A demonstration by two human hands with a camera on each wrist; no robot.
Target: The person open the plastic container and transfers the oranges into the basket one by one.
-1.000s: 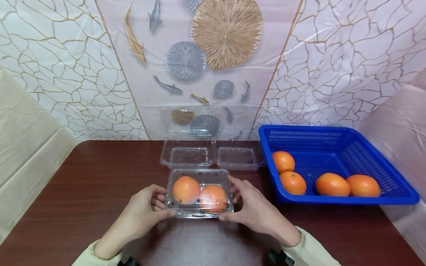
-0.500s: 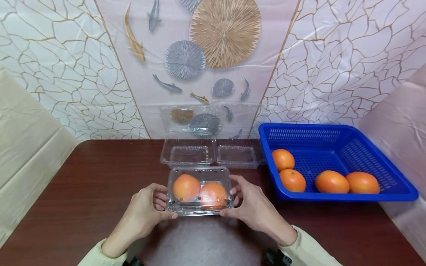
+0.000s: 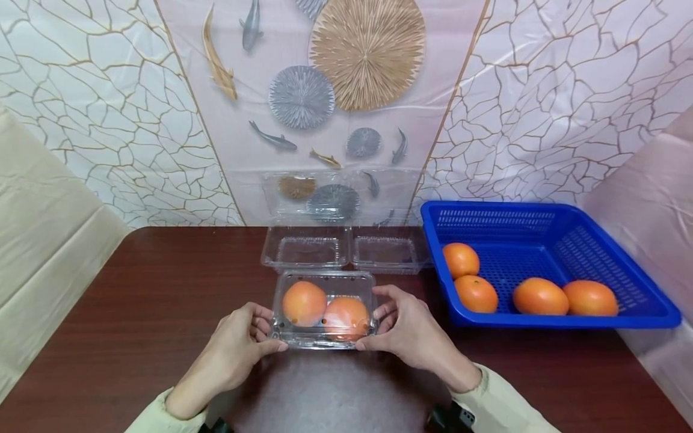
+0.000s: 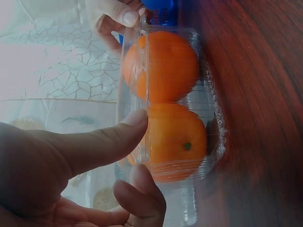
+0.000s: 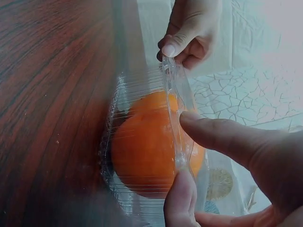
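A clear plastic clamshell box (image 3: 325, 344) with its lid down stands on the table in front of me. Two oranges (image 3: 304, 304) lie inside it, side by side; the left wrist view shows a green stem end on one orange (image 4: 175, 139). My left hand (image 3: 230, 349) grips the box's left front corner, thumb on the rim and fingers curled at the side. At the right front corner my right hand (image 3: 414, 334) pinches the rim between thumb and fingers. In the right wrist view, the right thumb (image 5: 222, 137) presses against the rim.
Behind the box stand two more clear clamshell boxes (image 3: 269, 249), lids raised against the patterned backdrop (image 3: 227, 150). To the right, a blue plastic basket (image 3: 563, 323) holds several oranges (image 3: 541, 296). The dark wooden table (image 3: 141, 313) extends to the left.
The box and both hands have shifted very slightly in the view. Both hands keep their grip at the front corners, and the lid stays down.
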